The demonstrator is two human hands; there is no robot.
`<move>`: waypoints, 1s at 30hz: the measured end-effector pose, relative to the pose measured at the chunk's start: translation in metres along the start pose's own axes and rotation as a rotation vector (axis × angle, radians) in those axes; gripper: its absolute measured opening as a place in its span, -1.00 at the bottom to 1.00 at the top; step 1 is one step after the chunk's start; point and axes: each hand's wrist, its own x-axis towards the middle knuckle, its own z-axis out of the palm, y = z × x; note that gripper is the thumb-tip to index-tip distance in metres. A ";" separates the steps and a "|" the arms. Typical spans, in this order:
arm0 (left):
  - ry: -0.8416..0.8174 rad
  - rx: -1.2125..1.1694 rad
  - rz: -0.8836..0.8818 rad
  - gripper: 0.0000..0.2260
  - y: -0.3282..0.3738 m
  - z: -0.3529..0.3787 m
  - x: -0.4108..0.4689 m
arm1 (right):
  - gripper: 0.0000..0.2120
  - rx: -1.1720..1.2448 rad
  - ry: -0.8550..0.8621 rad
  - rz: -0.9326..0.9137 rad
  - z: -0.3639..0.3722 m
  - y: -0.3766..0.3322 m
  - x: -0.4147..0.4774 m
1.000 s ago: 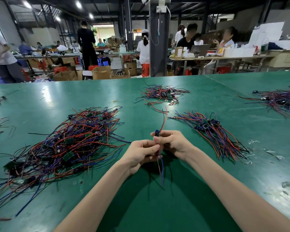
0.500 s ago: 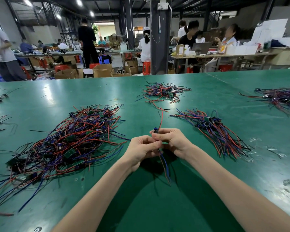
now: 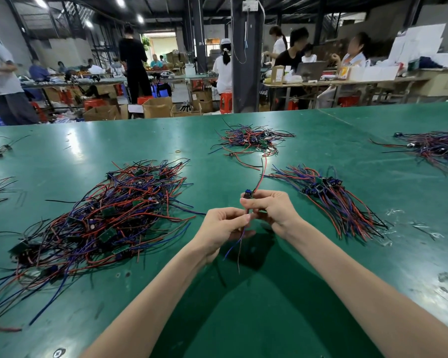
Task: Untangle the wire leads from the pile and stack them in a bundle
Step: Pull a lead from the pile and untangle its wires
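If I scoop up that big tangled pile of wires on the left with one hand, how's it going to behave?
The big pile would probably lift as one floppy clump, since its red, blue and black leads cross and loop through each other. Loose ends would likely dangle and drag on the green table. The small green boards in it may snag, so strands could trail behind.

Dim workshop, ceiling lights [image 3: 120, 1], benches [image 3: 347, 82]

The right hand [image 3: 270, 210] and left hand [image 3: 224, 228] are covering the middle of the held wire lead [image 3: 259, 177]. The frame's left edge is cutting off the tangled pile [image 3: 98, 223], and the right edge is clipping the purple heap [image 3: 440, 148]. Motion is blurring the lead's hanging ends.
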 end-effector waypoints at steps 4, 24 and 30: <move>-0.014 0.043 0.004 -0.90 0.001 -0.002 0.000 | -0.89 -0.042 0.016 0.019 -0.002 0.002 0.001; -0.096 0.163 0.077 -0.85 0.004 0.006 -0.008 | -0.88 -0.069 0.073 0.013 -0.014 0.007 0.010; -0.130 0.235 0.109 -0.90 0.004 0.007 -0.013 | -0.89 -0.043 0.102 0.009 -0.019 0.004 0.011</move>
